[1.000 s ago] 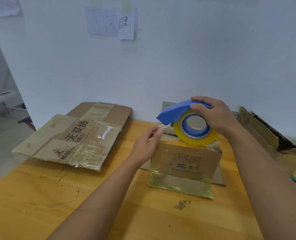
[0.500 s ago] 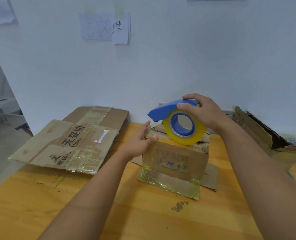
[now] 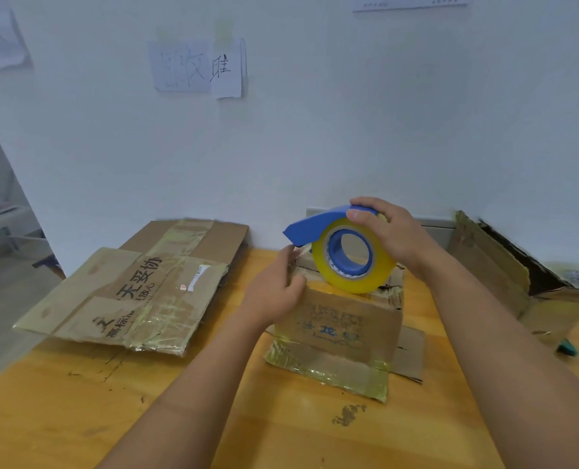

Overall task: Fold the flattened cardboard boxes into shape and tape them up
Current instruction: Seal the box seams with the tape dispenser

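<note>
A small folded cardboard box stands near the wall on a wooden table. The right hand grips a blue tape dispenser holding a yellowish tape roll on the box's top. The left hand rests against the box's upper left edge, fingers loosely extended; flattened cardboard boxes lie to the left.

Two bare forearms enter from the lower edge of the frame. The left hand and right hand are uncovered: no gloves, sleeves, rings or wrist-worn items are visible. Fingernails are short and unpainted.
</note>
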